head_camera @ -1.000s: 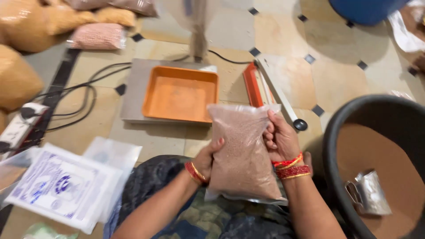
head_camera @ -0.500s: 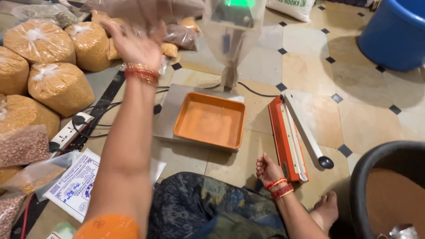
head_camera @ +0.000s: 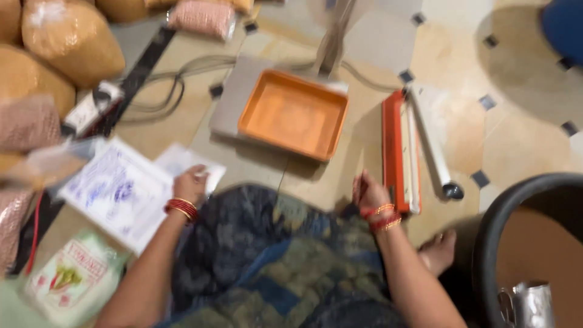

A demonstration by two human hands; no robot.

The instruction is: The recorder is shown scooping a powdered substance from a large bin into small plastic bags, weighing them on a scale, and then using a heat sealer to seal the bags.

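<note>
A seated person's left hand (head_camera: 191,182) rests on thin clear plastic bags (head_camera: 185,163) on the tiled floor (head_camera: 522,140), while the right hand (head_camera: 369,193) hovers beside a red-and-white bar-shaped heat sealer (head_camera: 401,152) near an orange rectangular plastic tray (head_camera: 293,113).

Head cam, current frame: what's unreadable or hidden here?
- Left hand: motion blur; on the clear bags, grip unclear.
- Right hand: fingers curled near the red sealer, contact unclear.
- Metal scoop in the black tub: cut by the bottom edge.
- Blue container: cut by the corner.

Printed sheets (head_camera: 115,194): we see white-and-blue flat pouches at 9 o'clock.
Filled bags (head_camera: 70,39): tan, bulging, 11 o'clock.
Pink packet (head_camera: 203,17): 12 o'clock.
</note>
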